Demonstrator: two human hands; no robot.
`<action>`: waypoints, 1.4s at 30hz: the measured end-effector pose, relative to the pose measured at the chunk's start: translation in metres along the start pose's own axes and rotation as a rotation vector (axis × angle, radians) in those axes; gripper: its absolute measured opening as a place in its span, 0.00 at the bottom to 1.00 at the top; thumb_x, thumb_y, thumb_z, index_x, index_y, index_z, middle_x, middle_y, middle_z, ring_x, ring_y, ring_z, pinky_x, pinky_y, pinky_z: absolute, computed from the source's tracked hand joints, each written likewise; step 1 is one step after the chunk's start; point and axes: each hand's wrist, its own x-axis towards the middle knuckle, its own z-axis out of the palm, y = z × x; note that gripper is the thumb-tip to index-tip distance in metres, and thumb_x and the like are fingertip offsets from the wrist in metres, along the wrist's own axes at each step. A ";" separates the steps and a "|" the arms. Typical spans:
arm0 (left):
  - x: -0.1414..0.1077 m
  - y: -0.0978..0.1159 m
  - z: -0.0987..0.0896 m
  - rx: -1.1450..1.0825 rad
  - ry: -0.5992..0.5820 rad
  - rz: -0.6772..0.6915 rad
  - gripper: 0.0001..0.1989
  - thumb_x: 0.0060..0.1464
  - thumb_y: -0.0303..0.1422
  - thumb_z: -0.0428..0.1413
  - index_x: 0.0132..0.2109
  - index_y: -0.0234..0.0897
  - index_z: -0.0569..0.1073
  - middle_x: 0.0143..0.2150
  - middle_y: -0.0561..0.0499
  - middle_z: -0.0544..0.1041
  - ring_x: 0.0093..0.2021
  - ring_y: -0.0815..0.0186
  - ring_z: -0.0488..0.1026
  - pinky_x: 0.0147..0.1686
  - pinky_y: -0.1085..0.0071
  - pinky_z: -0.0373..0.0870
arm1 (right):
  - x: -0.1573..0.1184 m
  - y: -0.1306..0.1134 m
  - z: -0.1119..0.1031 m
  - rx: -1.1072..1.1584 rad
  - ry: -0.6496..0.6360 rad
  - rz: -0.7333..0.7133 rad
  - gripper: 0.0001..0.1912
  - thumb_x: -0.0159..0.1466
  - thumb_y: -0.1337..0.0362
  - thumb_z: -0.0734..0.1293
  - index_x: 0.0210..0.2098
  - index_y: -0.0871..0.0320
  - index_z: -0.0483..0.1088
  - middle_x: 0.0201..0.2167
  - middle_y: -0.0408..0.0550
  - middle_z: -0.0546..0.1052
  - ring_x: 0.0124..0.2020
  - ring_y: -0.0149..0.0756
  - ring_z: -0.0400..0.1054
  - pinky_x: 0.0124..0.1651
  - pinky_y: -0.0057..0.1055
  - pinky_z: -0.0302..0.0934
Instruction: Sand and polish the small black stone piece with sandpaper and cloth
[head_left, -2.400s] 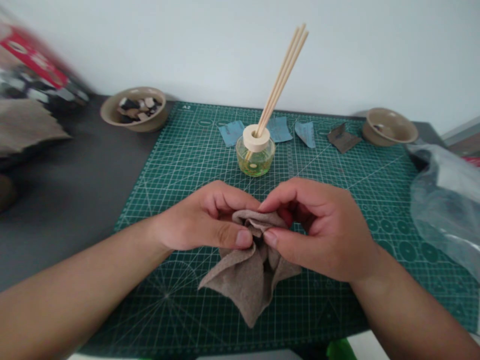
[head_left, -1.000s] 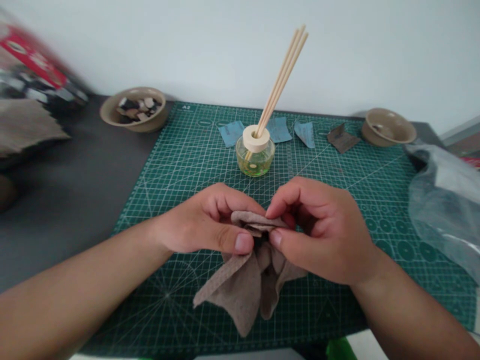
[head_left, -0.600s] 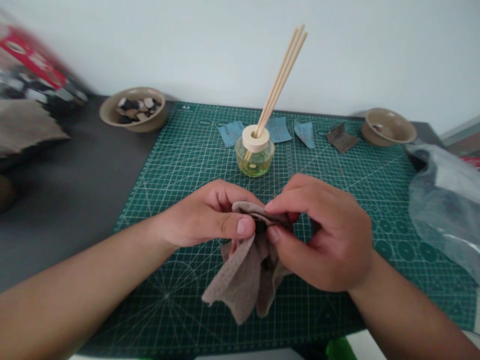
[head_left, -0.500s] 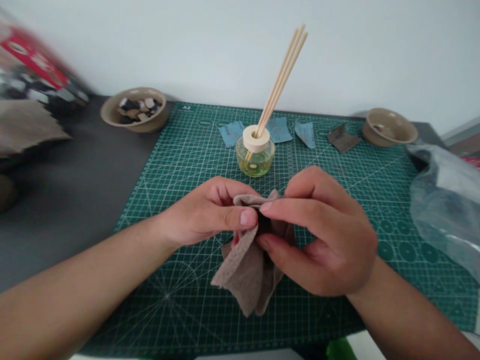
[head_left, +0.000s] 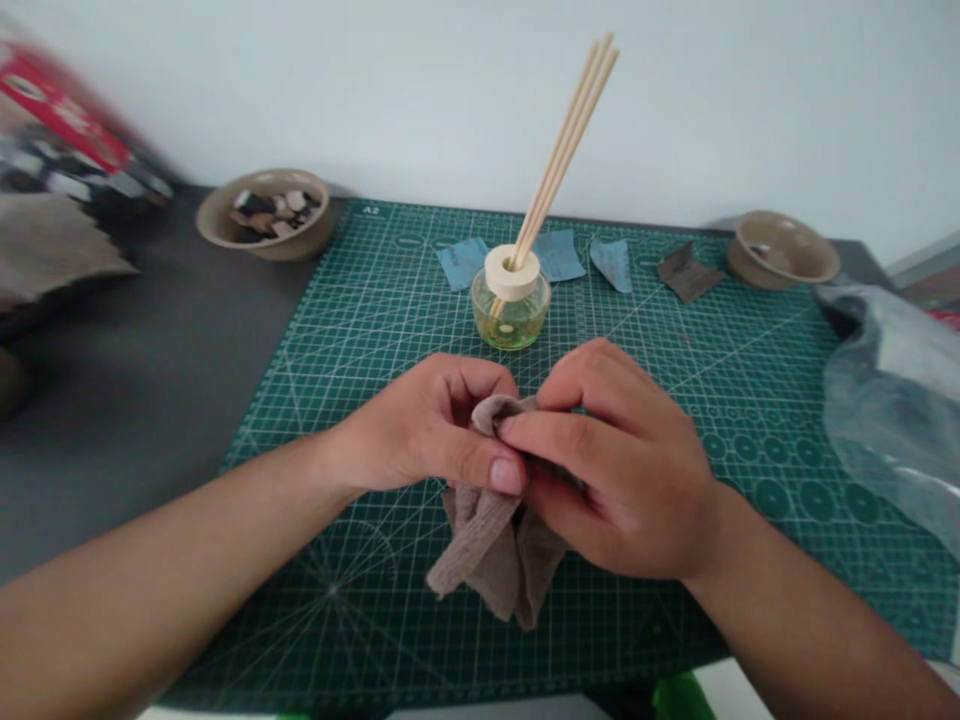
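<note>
A grey-brown cloth (head_left: 487,545) hangs bunched between my two hands above the green cutting mat (head_left: 300,520). My left hand (head_left: 442,430) pinches its upper part, thumb pressed on the near side. From the right, my right hand (head_left: 630,470) grips the same cloth, its index finger pushed into a fold at the top. The cloth's loose ends droop below the fingers. Whether anything is wrapped inside the folds is hidden. Just beyond my hands stands a glass reed diffuser (head_left: 511,310) with a wooden collar and several sticks.
Blue paper pieces (head_left: 463,263) and a dark folded piece (head_left: 688,273) lie along the mat's far edge. One bowl (head_left: 266,235) holds dark and light chunks; another bowl (head_left: 784,250) stands far right. Clear plastic (head_left: 885,400) covers the right side. A blurred red package (head_left: 64,110) is at left.
My right hand has moved slightly left, and its index finger has pushed into the top fold. The cloth is bunched tighter, and my left thumb sits a little lower.
</note>
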 end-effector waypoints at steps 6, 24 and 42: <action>0.001 -0.001 0.001 0.028 -0.034 0.037 0.26 0.37 0.38 0.75 0.26 0.34 0.64 0.21 0.59 0.67 0.21 0.76 0.61 0.18 0.81 0.59 | 0.000 0.002 0.003 0.014 -0.032 -0.037 0.03 0.68 0.68 0.66 0.36 0.58 0.71 0.32 0.48 0.77 0.36 0.36 0.67 0.40 0.37 0.67; -0.010 -0.001 -0.001 -0.024 -0.172 0.096 0.27 0.44 0.44 0.72 0.25 0.33 0.63 0.18 0.61 0.69 0.15 0.79 0.65 0.13 0.87 0.62 | 0.004 -0.007 -0.001 0.295 -0.025 0.083 0.04 0.65 0.68 0.71 0.35 0.58 0.71 0.33 0.46 0.79 0.35 0.31 0.71 0.41 0.29 0.68; -0.005 -0.004 -0.002 -0.294 -0.146 0.164 0.10 0.54 0.32 0.67 0.38 0.28 0.77 0.28 0.52 0.79 0.20 0.73 0.72 0.19 0.80 0.71 | 0.007 0.002 -0.017 1.241 0.091 0.974 0.09 0.55 0.64 0.79 0.30 0.57 0.77 0.24 0.42 0.81 0.25 0.29 0.75 0.29 0.24 0.71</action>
